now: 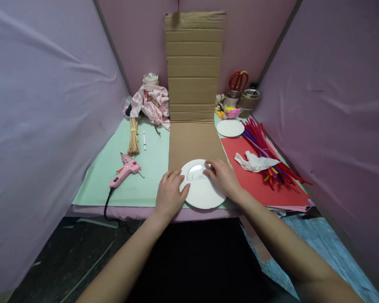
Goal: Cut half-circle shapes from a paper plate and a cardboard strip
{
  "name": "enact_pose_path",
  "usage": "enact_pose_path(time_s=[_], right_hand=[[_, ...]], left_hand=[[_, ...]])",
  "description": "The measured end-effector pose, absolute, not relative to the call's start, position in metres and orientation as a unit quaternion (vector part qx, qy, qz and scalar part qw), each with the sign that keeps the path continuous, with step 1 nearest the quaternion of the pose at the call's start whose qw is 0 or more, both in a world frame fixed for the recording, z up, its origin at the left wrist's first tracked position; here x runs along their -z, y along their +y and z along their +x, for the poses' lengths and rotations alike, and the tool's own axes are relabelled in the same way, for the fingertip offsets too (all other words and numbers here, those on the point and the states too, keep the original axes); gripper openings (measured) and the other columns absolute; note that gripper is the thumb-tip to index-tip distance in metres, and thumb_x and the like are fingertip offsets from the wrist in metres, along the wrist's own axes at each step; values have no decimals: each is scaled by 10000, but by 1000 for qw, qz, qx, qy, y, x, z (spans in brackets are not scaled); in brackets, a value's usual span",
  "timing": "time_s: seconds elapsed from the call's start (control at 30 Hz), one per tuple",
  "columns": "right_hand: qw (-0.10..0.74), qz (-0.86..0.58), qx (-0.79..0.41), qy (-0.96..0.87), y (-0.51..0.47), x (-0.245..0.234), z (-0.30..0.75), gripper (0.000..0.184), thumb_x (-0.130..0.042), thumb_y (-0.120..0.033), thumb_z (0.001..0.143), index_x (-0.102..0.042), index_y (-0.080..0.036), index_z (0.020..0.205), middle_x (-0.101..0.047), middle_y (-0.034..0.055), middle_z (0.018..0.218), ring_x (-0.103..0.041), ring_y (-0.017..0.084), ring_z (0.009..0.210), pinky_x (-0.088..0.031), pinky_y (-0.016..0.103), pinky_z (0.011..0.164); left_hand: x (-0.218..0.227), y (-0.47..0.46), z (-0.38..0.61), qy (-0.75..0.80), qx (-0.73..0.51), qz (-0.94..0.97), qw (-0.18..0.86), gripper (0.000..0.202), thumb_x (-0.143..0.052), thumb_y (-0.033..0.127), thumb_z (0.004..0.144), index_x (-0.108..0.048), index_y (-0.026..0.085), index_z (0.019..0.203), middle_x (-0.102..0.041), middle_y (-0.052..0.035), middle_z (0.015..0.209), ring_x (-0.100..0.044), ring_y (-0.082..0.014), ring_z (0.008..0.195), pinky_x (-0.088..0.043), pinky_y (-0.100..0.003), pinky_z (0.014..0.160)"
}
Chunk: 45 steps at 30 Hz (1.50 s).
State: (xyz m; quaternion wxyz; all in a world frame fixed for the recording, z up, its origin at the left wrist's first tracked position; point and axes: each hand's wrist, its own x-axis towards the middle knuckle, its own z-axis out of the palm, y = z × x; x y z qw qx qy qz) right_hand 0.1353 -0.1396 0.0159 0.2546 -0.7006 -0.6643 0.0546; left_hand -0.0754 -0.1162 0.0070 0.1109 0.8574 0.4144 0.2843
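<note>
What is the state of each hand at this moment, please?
Left hand: open, touching the white disc at its left edge.
Right hand: half-curled at the clear half-round piece; whether it grips cannot be told.

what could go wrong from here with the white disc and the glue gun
The clear protractor might shift on the white disc if the right hand, at its end, eases off. The black cord runs over the table's front edge, so a snag could drag the pink glue gun down.
</note>
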Motion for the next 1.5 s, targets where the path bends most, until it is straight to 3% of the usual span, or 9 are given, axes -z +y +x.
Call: enact_pose_path(time_s=[0.17, 0.3, 0.4, 0.97, 1.07, 1.17, 1.23, 1.37, 1.5], right_hand=[[234, -675, 15, -699, -145, -17, 135, 268, -472, -261, 931, -663, -202, 1109, -623, 157, 1107, -595, 303, 957, -451, 439, 776], [216, -550, -22, -806, -153, -18, 138, 291, -456, -215, 947, -659, -243, 1153, -634, 100, 1230, -550, 267, 1150, -447, 454, 938], [214, -537, -29, -815, -157, -16, 138, 305, -477, -238, 943, -643, -196, 1196, -621, 109, 1276, -530, 257, 1211, -428, 459, 1017], [218, -556, -27, -802, -159, -20, 137, 270, -517, -248, 926, -686, -225, 1136, -642, 112, 1230, -571, 280, 1113, -489, 478, 922], [215, -565, -31, -796, -156, -21, 140, 277, -553, -249, 907, -663, -223, 1160, -595, 120, 1293, -568, 278, 1123, -483, 470, 927], [212, -575, -40, -789, -153, -21, 139, 362, -585, -250, 887, -596, -215, 1247, -629, 112, 1245, -570, 278, 1113, -481, 452, 923], [200, -571, -36, -795, -152, -22, 136, 360, -549, -257, 906, -582, -193, 1259, -653, 116, 1210, -576, 285, 1091, -479, 440, 903], [212, -598, 5, -773, -150, -29, 142, 303, -411, -227, 947, -661, -170, 1108, -705, 138, 1068, -626, 272, 957, -466, 392, 813], [318, -733, 57, -599, -135, -40, 192, 323, -395, -287, 942, -694, -175, 893, -724, 121, 872, -648, 232, 800, -447, 328, 737]], left_hand=[[-8, -116, -75, 417, -268, 862, 101, 278, -539, 280, 872, -625, 182, 1117, -620, -103, 1202, -478, -276, 1151, -414, -456, 997], [-6, -116, -75, 416, -261, 866, 94, 275, -526, 295, 885, -652, 200, 1111, -616, -90, 1214, -471, -272, 1146, -415, -449, 996], [-5, -115, -75, 413, -264, 867, 94, 285, -535, 300, 880, -653, 188, 1114, -620, -96, 1209, -472, -270, 1143, -416, -449, 998], [-6, -116, -76, 414, -268, 864, 101, 279, -532, 298, 880, -646, 185, 1108, -606, -101, 1216, -453, -276, 1163, -399, -448, 1013], [-13, -117, -75, 428, -259, 856, 130, 399, -572, 311, 853, -554, 168, 1225, -582, -122, 1234, -457, -286, 1162, -392, -464, 1007], [-20, -116, -70, 456, -235, 843, 159, 564, -629, 309, 812, -436, 206, 1332, -584, -124, 1231, -474, -316, 1157, -377, -520, 981], [-23, -113, -67, 476, -227, 833, 169, 580, -650, 276, 791, -437, 234, 1329, -595, -118, 1207, -493, -330, 1145, -373, -539, 964], [-25, -103, -62, 477, -278, 799, 238, 617, -660, 182, 738, -451, 218, 1317, -589, -101, 1132, -558, -273, 1055, -445, -443, 909], [-30, -89, -67, 499, -327, 722, 349, 553, -643, 217, 736, -505, 170, 1269, -620, -35, 881, -604, -179, 742, -492, -352, 756]])
